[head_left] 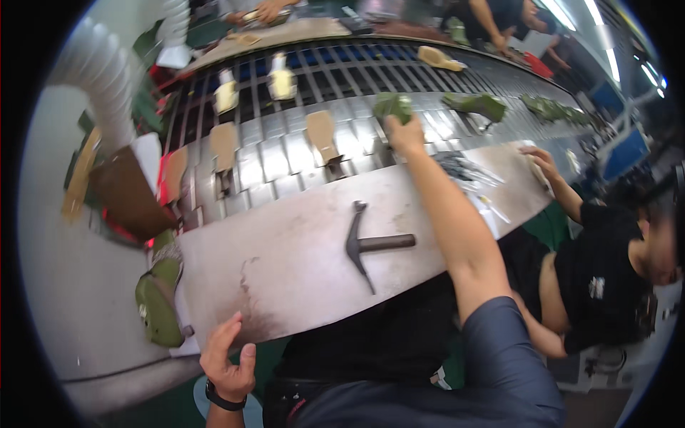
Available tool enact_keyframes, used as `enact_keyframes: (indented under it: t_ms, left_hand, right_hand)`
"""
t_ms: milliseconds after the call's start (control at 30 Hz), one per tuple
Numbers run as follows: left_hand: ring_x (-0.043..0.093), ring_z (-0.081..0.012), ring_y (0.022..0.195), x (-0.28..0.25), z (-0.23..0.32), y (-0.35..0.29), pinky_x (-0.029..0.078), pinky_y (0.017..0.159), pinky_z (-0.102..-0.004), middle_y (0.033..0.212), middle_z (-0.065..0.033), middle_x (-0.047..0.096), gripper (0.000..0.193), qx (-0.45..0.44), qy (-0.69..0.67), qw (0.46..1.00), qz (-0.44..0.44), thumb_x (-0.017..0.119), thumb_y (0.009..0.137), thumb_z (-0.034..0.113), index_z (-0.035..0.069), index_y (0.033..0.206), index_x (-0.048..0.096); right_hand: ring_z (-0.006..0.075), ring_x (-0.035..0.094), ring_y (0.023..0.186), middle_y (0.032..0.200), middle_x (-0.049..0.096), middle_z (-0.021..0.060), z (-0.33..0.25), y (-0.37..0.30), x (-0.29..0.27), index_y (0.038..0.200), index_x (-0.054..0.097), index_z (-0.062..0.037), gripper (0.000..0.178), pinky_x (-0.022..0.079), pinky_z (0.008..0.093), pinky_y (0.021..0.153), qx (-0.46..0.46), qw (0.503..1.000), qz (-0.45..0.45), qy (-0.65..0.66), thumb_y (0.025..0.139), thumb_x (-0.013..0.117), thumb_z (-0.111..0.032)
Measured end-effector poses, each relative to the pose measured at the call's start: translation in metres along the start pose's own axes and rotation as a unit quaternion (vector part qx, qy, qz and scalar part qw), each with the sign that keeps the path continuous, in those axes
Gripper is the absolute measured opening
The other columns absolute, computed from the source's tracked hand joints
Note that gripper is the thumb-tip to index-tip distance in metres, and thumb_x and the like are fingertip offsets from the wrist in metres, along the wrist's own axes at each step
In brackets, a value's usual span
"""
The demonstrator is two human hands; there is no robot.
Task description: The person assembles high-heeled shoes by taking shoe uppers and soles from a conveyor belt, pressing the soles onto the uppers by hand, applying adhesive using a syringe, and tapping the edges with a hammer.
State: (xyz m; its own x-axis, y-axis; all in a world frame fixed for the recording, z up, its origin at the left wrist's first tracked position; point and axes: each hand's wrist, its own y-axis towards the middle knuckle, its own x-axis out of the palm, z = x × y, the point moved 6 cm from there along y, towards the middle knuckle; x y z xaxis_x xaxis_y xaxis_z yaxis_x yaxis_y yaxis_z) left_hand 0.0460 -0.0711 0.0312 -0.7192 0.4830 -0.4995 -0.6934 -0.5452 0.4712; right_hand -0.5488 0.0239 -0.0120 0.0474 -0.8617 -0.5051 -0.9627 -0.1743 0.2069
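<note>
My right arm stretches across the table to the slatted metal conveyor [271, 160], where my right hand [405, 135] is closed on a green shoe upper [391, 107]. The hand hides part of that upper. My left hand [230, 364], with a dark band at its wrist, hangs by the near left edge of the pale worktable [300, 285]. Its fingers are apart and it holds nothing. Between my hands, a shoemaker's hammer [385, 243] with a long curved dark head lies flat on the table. A green shoe upper on a last [158, 310] rests beside the table's left end.
Shoe lasts with tan soles [321, 132] and cream-coloured lasts [282, 82] sit along the conveyor. More green uppers [477, 107] lie farther right. Small tools [467, 171] lie beyond my forearm. A co-worker [606, 285] sits close on my right. A white duct [100, 71] hangs left.
</note>
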Motion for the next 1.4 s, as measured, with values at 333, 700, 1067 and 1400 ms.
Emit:
enact_keyframes:
  t_ms: [333, 700, 1067, 1400]
  left_hand:
    - [0.067, -0.0376, 0.12, 0.056, -0.001, 0.071, 0.051, 0.104, -0.0411, 0.13, -0.0234, 0.069, 0.045, -0.034, 0.04, 0.994, -0.099, 0.073, 0.09, 0.009, -0.004, 0.132, 0.064]
    - [0.055, -0.0432, 0.131, 0.101, -0.101, 0.207, 0.045, 0.112, -0.0467, 0.142, -0.0278, 0.058, 0.056, -0.004, 0.251, 0.967, -0.031, 0.076, 0.09, 0.024, -0.005, 0.135, 0.058]
    - [0.052, -0.0389, 0.139, -0.079, 0.02, 0.034, 0.04, 0.116, -0.0457, 0.149, -0.0256, 0.055, 0.061, 0.026, 0.371, 0.911, 0.181, 0.076, 0.086, 0.007, -0.004, 0.142, 0.055]
    - [0.057, -0.0249, 0.13, -0.104, -0.077, -0.016, 0.044, 0.111, -0.0375, 0.144, -0.0207, 0.059, 0.06, -0.307, 0.038, 0.92, 0.239, 0.074, 0.097, 0.013, -0.009, 0.146, 0.048]
  right_hand:
    - [0.0372, 0.065, 0.118, 0.117, 0.073, 0.0201, -0.076, -0.203, 0.015, 0.111, 0.073, -0.0006, 0.028, 0.051, 0.0424, 0.101, -0.214, 0.956, -0.18, 0.087, 0.088, 0.076, -0.015]
    - [0.0412, 0.065, 0.116, 0.135, 0.064, 0.0215, -0.133, -0.174, 0.06, 0.114, 0.075, -0.0061, 0.03, 0.051, 0.0541, 0.099, -0.407, 0.882, -0.178, -0.159, 0.085, 0.075, -0.013]
    - [0.0431, 0.072, 0.091, 0.091, 0.073, 0.0248, -0.097, -0.087, 0.047, 0.096, 0.077, -0.0027, 0.025, 0.055, 0.0512, 0.083, -0.344, 0.883, -0.141, -0.286, 0.094, 0.067, -0.025]
    - [0.0154, 0.071, 0.083, 0.09, 0.074, 0.0094, -0.071, -0.135, -0.056, 0.105, 0.075, 0.0078, 0.03, 0.059, 0.0303, 0.072, -0.102, 0.983, -0.152, 0.024, 0.099, 0.068, -0.021]
